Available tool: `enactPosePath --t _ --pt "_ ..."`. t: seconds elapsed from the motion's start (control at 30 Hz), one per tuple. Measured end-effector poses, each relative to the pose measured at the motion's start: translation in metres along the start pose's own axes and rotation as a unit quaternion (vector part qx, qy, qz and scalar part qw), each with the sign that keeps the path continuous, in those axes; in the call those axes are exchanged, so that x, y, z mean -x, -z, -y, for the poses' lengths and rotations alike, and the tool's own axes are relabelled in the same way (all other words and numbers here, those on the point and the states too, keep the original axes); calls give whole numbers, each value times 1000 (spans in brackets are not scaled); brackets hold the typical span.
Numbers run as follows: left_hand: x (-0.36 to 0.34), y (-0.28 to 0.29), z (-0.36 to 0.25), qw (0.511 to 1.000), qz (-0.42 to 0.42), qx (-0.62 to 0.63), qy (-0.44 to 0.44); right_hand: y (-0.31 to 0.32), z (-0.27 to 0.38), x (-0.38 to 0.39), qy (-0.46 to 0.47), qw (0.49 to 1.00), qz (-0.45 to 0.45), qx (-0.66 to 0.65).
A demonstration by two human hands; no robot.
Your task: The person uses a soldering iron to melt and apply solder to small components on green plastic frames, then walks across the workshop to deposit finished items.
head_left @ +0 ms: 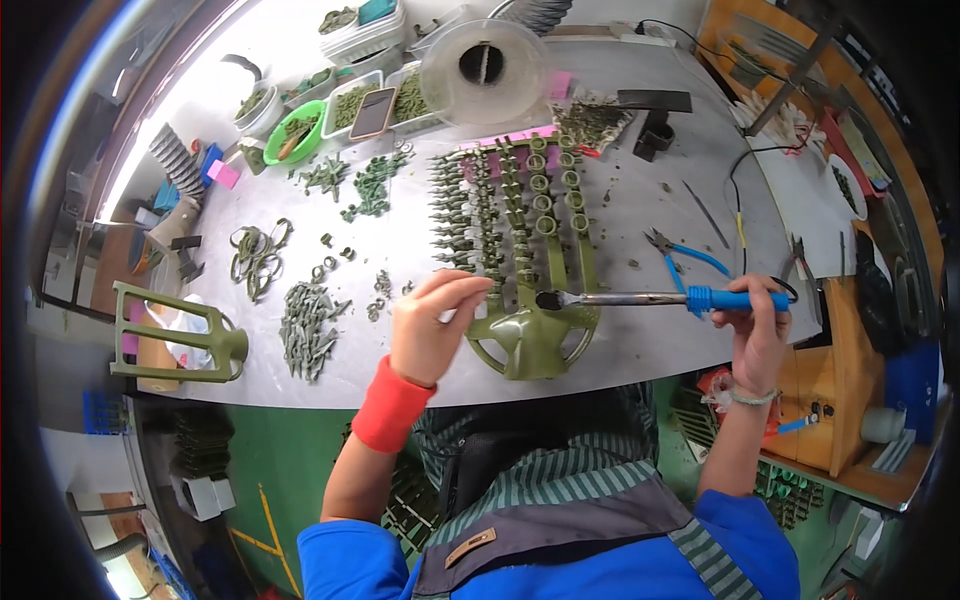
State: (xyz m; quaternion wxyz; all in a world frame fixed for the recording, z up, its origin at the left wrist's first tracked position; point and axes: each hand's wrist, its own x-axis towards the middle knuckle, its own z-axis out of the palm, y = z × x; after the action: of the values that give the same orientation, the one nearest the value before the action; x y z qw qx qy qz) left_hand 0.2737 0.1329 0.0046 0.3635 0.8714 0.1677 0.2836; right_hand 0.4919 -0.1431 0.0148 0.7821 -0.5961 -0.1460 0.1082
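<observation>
My right hand (752,312) is closed round the blue handle of a soldering iron (630,299), whose shaft points left. Its dark tip sits over an olive-green plastic frame (530,352) lying at the table's front edge. By the left side of that frame, my left hand (437,312) has its fingertips pinched together; whatever they hold, if anything, is too small to make out. Rows of small green fittings (455,205) and rings (540,183) stand along the frame's long bars, which stretch away from me.
Left of the frame lie a pile of grey-green strips (312,330), green loops (260,255) and small clips (380,185). Blue-handled pliers (690,258) rest to the right. Behind are a green bowl (318,112), a phone (373,113) and a fume duct (480,65). Another frame (232,347) stands far left.
</observation>
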Motion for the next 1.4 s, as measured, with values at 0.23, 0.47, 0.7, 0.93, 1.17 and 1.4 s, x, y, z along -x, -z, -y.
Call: enactPosePath --t 0.23,0.47,0.7,0.93,1.17,1.4 --pt "-18 -48 10 975 -9 -156 -161 -6 -18 -5 -31 998 29 -35" --pt "-17 -48 14 969 -10 -181 -168 -2 -23 -7 -21 998 54 -33" --pt "-28 -25 37 995 -50 -63 -54 24 1 -7 -12 1000 9 -15" --pt "-20 104 240 912 -42 -402 69 14 8 -3 -19 999 12 -25" --pt "-12 112 226 931 -57 -312 183 19 11 -3 -10 1000 7 -25" --pt "-35 71 80 954 -25 209 213 26 13 -7 7 1000 -16 -23"
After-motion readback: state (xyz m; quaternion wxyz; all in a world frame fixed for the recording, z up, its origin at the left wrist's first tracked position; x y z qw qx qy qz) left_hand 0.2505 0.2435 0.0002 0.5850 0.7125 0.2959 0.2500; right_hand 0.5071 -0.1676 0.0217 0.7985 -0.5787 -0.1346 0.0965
